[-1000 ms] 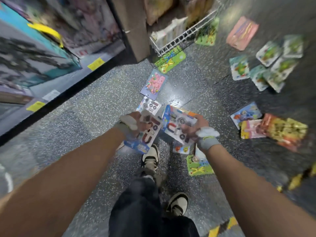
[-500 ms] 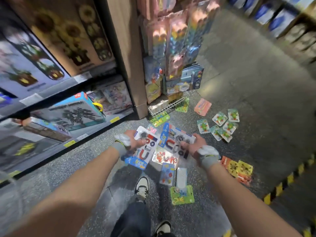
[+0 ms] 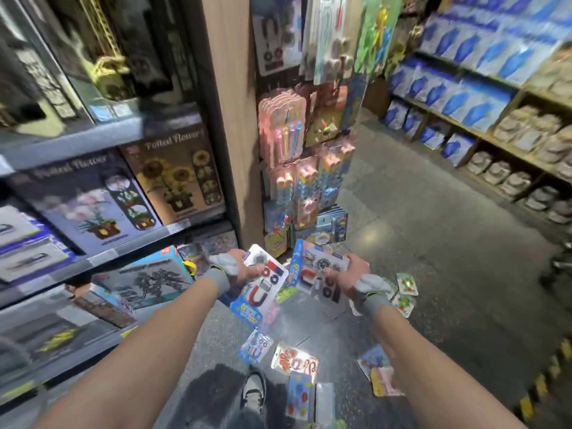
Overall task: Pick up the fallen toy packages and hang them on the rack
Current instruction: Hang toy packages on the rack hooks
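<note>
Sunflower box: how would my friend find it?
Find the shelves on the left, then the wooden post at their end. The sunflower box stands right beside that post. It is brown with yellow flowers; the neighbour box is dark with pale pink ones.

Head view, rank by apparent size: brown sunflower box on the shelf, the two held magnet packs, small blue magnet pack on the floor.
1. Brown sunflower box.
2. Left-held magnet pack and right-held magnet pack: look alike, unranked.
3. Small blue floor pack, smallest, though farther from the camera.
</note>
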